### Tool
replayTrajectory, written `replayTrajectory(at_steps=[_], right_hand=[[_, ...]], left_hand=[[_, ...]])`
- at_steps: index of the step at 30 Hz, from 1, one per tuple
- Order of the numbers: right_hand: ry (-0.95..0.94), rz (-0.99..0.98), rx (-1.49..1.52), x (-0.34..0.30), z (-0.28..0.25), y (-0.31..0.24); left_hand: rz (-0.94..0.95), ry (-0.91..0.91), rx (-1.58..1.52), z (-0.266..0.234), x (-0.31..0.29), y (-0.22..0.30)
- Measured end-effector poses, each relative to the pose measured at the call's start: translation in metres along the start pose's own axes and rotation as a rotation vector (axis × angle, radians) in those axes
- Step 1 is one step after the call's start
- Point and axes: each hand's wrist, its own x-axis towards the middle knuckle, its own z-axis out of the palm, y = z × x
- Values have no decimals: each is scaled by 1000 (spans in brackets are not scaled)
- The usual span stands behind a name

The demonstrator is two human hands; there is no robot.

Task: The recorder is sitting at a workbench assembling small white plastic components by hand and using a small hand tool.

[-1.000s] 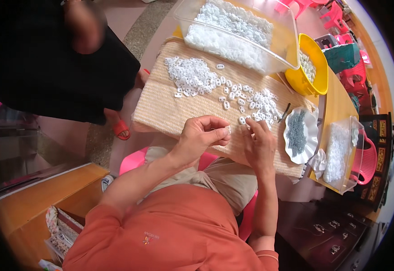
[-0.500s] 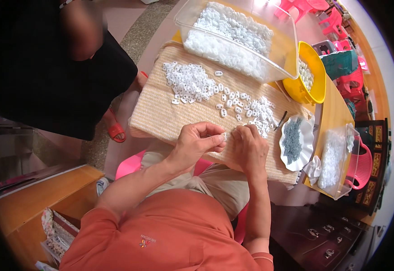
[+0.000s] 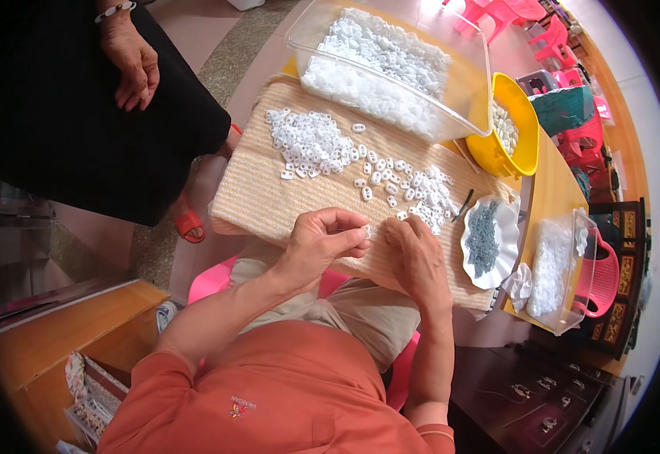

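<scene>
My left hand (image 3: 322, 240) pinches a small white piece (image 3: 365, 231) between thumb and forefinger, just above the near edge of the cloth-covered table. Close beside it, my right hand (image 3: 418, 253) has its fingers curled together and pointing down; whatever they hold is hidden. Beyond my hands lies a pile of small white two-holed plastic pieces (image 3: 430, 198). Several more are scattered toward a larger heap of white pieces (image 3: 307, 144) at the left. To the right, a white wavy-rimmed dish (image 3: 505, 252) holds many tiny dark grey parts (image 3: 482, 240).
A clear bin (image 3: 462, 113) of white pieces stands at the back, beside a yellow tub (image 3: 528, 136). A thin dark tool (image 3: 463, 205) lies near the dish. Another clear box (image 3: 569, 295) sits at right. A person's hand (image 3: 135, 64) hangs at far left.
The other person's hand at the far left, blurred before, now hangs still and sharp. My hands stay close together, with the small white piece still in my left fingers. The view has shifted slightly.
</scene>
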Motion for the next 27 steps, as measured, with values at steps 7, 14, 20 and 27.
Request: replayTrajectory(at_steps=[7,14,20,27], right_hand=[[52,152,529,-16,18,22],[42,216,805,-27,42,40],[57,336,979,-32,55,45],[10,304,927,-30,50,38]], left_hand=[[-8,-18,17,1,-1,1],[-17,-44,18,3,0,-3],[-41,-41,45,3,1,-5],[-63,-38,50,4,1,-3]])
